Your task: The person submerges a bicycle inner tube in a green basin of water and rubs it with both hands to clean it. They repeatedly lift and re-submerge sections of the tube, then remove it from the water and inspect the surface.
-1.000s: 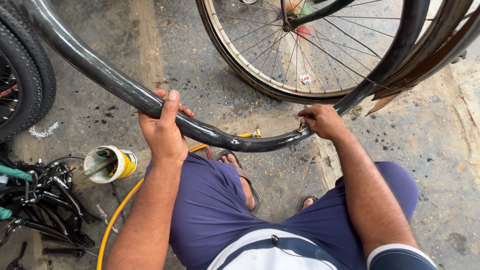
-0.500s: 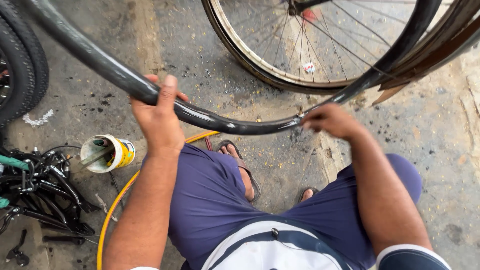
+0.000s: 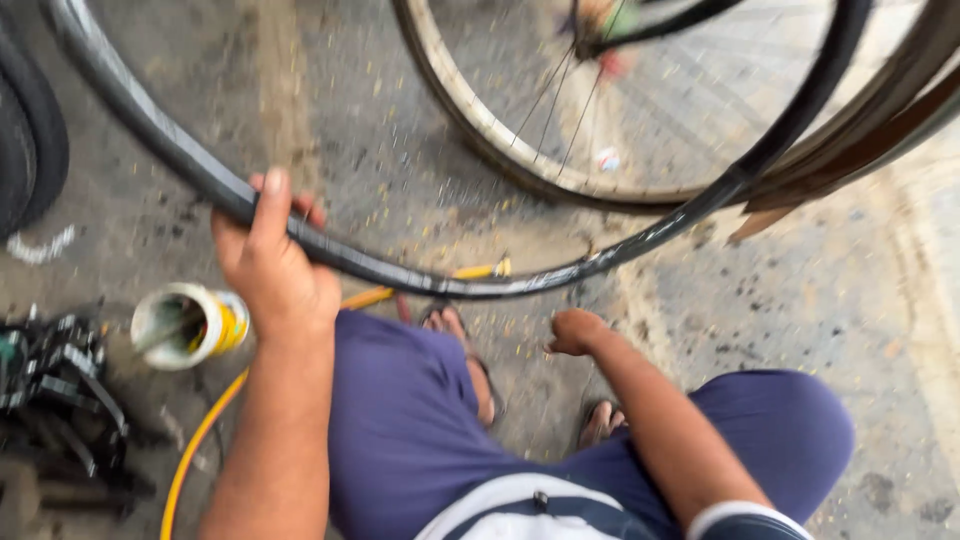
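A long black rubber inner tube curves across the view from upper left to upper right. My left hand is closed around it at the left, thumb on top. My right hand hangs just below the tube's lowest stretch, fingers curled, apart from the rubber and holding nothing. Behind the tube stands a bicycle wheel with a pale rim and thin spokes. I squat in dark blue shorts, my sandalled feet showing between my knees.
A small open tin with a yellow band lies on the concrete at the left. A yellow hose runs beneath my left arm. Dark metal bike parts lie at lower left, a black tyre at the left edge.
My right hand has let go of the tube and dropped below it. My left hand keeps its hold and the tube has shifted slightly upward in view.
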`<state>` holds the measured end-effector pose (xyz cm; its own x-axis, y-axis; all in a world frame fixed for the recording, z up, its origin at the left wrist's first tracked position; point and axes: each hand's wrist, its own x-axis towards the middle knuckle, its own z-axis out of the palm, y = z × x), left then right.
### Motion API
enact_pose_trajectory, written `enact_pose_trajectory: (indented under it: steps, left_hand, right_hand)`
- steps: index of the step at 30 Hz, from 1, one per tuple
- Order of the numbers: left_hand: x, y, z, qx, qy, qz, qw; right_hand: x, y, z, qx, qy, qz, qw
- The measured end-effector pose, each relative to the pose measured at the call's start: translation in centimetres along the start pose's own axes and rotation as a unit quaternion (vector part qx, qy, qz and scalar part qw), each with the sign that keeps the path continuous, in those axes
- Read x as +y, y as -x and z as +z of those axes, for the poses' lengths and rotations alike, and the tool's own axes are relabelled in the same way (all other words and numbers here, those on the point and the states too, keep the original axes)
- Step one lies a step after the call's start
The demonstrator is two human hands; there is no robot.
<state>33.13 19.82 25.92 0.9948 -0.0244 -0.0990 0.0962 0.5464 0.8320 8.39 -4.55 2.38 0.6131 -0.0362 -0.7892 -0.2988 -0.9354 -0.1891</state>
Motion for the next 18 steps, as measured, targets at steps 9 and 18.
enact_pose_trajectory:
  steps: [9, 18]
  left_hand:
    - [-0.3, -1.7, 1.4, 0.011, -0.07, 0.054, 0.996]
    - [-0.6, -6.9, 0.8, -0.008, -0.086, 0.076, 0.993]
  right_hand:
    - [16.8, 13.2, -28.5, 0.719, 0.088, 0.231, 0.649]
    - [22.3, 14.3, -32.0, 0.65, 0.076, 0.311, 0.689]
